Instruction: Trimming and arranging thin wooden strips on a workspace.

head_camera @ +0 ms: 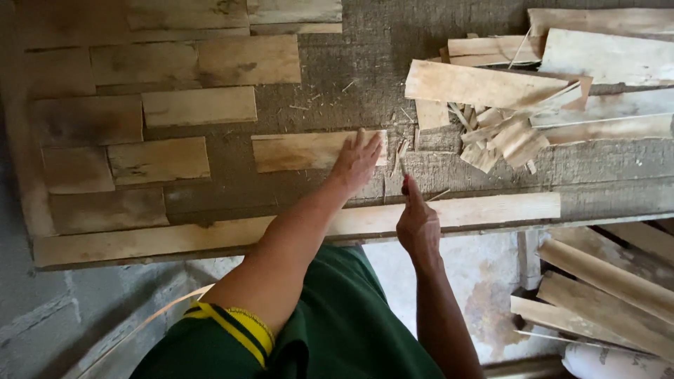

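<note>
- Nearest, a green garment with yellow sleeve trim [239,330] fills the bottom of the view.
- Low at the right, loose wooden slats [604,295] lean below the worktop's level.
- The right hand [417,223] is over the pale front board [491,209] at the worktop's edge, its grip together on a small red-tipped tool [405,184] that points up; what kind of tool it is cannot be told.
- The left hand [357,163] lies flat, fingers apart, pressing on the right end of a thin wood piece [302,151] in the middle of the worktop [337,77].
- Left of it, similar wood pieces [175,105] lie in rows.
- Farther right, a heap of offcuts and splinters [505,112] is piled up.
</note>
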